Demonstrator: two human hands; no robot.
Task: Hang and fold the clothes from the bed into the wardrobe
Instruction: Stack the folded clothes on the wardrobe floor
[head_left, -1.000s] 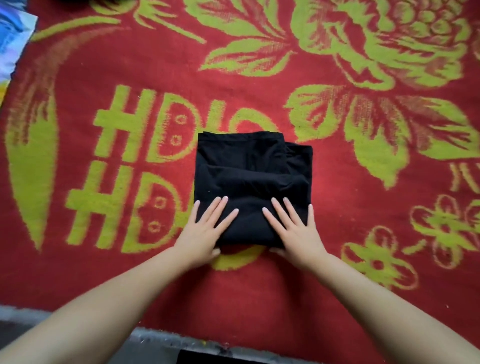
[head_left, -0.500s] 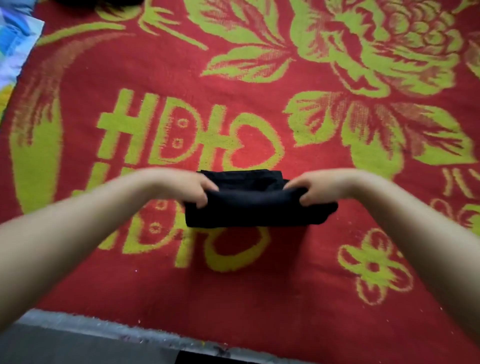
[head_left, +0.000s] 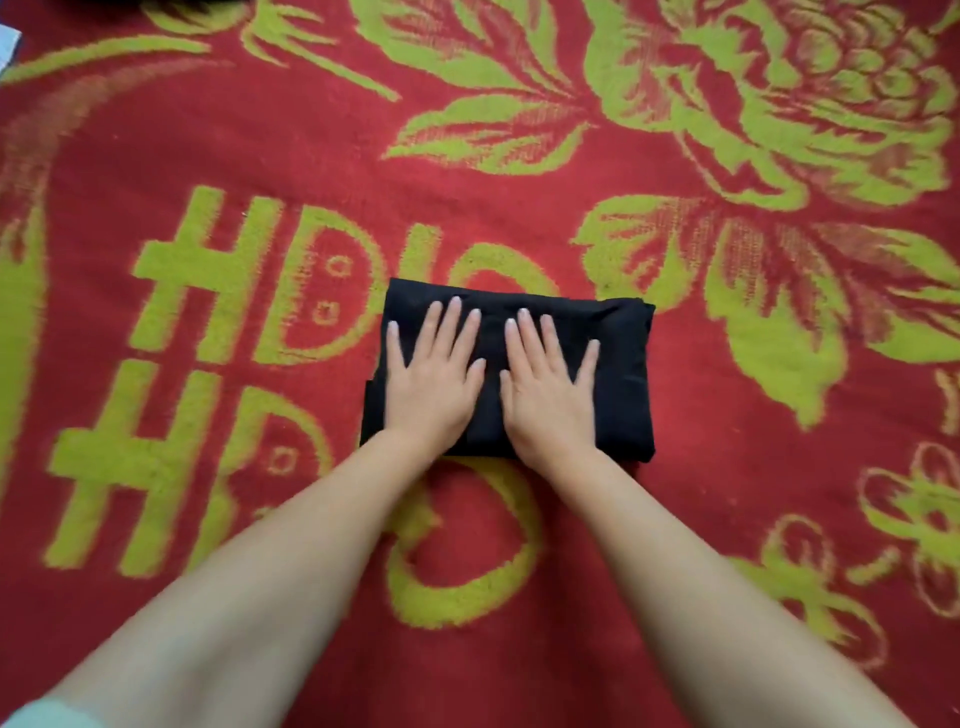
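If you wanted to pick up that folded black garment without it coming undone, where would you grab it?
Probably by its two short ends, one from each side. The black garment lies as a flat, wide rectangle on the red blanket, so the left hand and right hand, now flat on top, could slide under each end.

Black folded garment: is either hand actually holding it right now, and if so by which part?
Nothing is held. The left hand and right hand lie flat, fingers straight, pressing on top of the black folded garment on the red blanket.
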